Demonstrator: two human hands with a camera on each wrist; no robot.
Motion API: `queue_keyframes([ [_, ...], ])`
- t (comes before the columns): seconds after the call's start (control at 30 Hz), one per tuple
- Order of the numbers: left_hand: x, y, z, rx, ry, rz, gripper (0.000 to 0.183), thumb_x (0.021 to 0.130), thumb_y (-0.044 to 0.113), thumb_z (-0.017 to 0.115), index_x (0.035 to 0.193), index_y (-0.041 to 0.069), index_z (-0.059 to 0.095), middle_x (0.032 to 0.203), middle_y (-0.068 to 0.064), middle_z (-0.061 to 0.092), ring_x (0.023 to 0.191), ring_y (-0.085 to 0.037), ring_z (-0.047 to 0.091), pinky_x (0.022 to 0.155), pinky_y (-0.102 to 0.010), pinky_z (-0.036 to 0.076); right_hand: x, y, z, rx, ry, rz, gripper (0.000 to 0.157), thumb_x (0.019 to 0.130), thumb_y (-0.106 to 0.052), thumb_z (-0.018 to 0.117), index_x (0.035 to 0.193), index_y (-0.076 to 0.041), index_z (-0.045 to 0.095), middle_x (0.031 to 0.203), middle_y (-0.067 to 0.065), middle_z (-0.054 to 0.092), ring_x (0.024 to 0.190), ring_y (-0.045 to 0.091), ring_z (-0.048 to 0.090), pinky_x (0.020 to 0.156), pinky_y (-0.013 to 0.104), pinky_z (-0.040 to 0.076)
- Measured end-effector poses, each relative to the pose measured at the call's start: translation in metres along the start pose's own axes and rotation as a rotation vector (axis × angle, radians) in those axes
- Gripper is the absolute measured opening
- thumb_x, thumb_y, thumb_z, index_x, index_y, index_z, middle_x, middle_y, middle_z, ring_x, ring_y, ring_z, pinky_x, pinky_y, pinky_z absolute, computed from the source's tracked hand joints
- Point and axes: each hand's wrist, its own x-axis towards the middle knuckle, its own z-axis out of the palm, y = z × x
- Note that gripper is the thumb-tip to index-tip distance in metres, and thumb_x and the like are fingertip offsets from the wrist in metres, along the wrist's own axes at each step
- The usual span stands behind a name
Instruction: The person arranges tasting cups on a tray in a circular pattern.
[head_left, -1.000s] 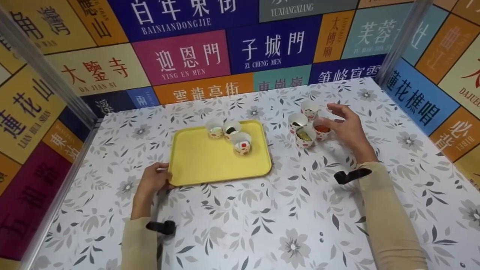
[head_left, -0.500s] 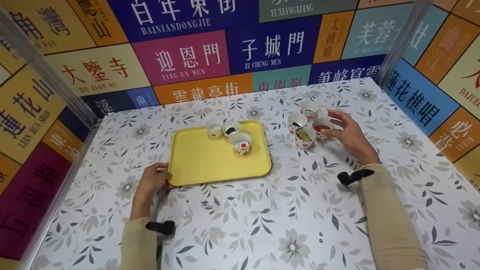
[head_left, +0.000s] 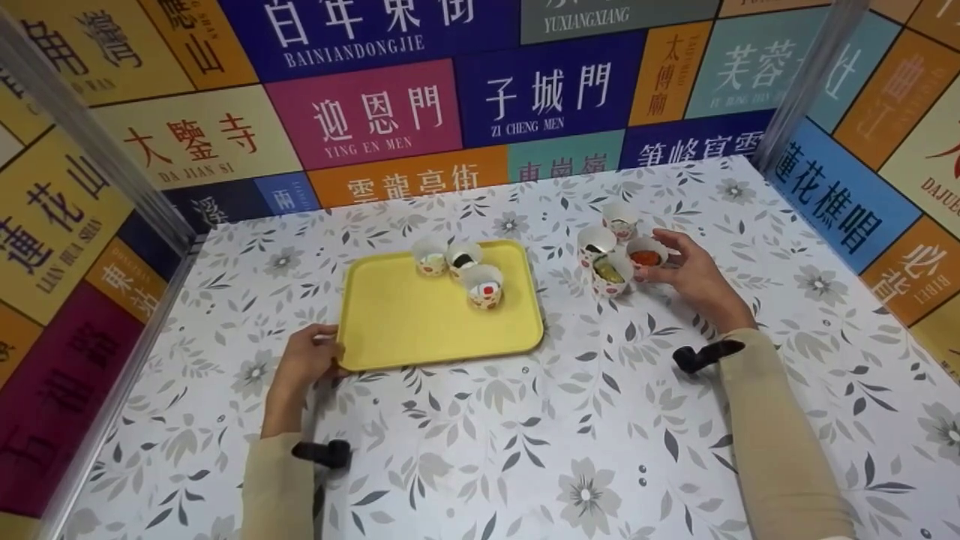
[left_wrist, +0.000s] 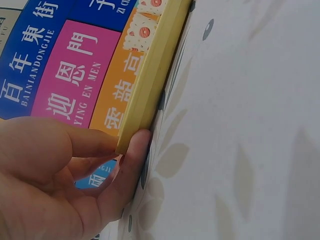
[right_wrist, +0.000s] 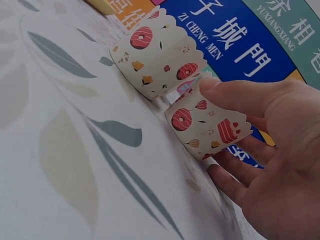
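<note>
Walls: coloured panels (head_left: 360, 120) with Chinese characters and pinyin rise behind the table and along both sides.
Tabletop (head_left: 450, 450): white, printed with grey flowers and leaves, reaching back to the panels.
Sleeves: two beige ones come in from the near side, the left sleeve (head_left: 279, 487) and the right sleeve (head_left: 780, 435), each with a black device at the wrist.
Yellow tray (head_left: 397, 322): left of the middle of the tabletop, its near-left corner in the person's grasp, bare over most of its near half.
Left hand (head_left: 301, 364): at that corner, fingers pinching the tray's edge.
Right hand (head_left: 699, 277): at the cluster beyond the tray's right side; thumb and fingers pinch one cup from opposite sides.
Gripped cup (right_wrist: 207, 122): rightmost of four, just beside the front one; whether its base touches the cloth, I can't tell.
Its neighbours: a back cup (head_left: 619, 231), a left cup (head_left: 587, 259) and a front cup (head_left: 609, 289), all paper with scalloped rims.
Tray cups: three upright toward the far right, namely a white-filled cup (head_left: 432, 266), a middle cup (head_left: 453, 268) and a nearest cup (head_left: 484, 301).
Fillings: red-orange in the gripped one, yellowish green in the front one, something dark in the tray's middle one.
Smallest: a red piece (head_left: 488, 289) on white in the tray's nearest cup.
</note>
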Motion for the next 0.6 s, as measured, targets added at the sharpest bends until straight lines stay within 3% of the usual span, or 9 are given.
queue_keyframes([
  [0.47, -0.0002, 0.001, 0.0005, -0.013, 0.001, -0.017, 0.046, 0.095, 0.002, 0.052, 0.141, -0.005, 0.049, 0.126, -0.028, 0.058, 0.071, -0.012, 0.066, 0.062, -0.025, 0.06, 0.0031, 0.001, 0.0034, -0.008, -0.007, 0.032, 0.095, 0.087, -0.028, 0.078, 0.161, -0.018, 0.019, 0.167, 0.011, 0.021, 0.138, 0.032, 0.044, 0.118, 0.047, 0.033],
  [0.6, -0.0011, 0.0006, -0.0009, -0.012, -0.003, -0.008, 0.046, 0.096, 0.002, 0.051, 0.142, -0.005, 0.047, 0.129, -0.03, 0.057, 0.071, -0.012, 0.066, 0.062, -0.025, 0.06, 0.0053, 0.0011, 0.0058, -0.028, 0.006, 0.03, 0.092, 0.089, -0.025, 0.077, 0.16, -0.017, 0.021, 0.162, 0.016, 0.03, 0.134, 0.032, 0.046, 0.117, 0.045, 0.036],
])
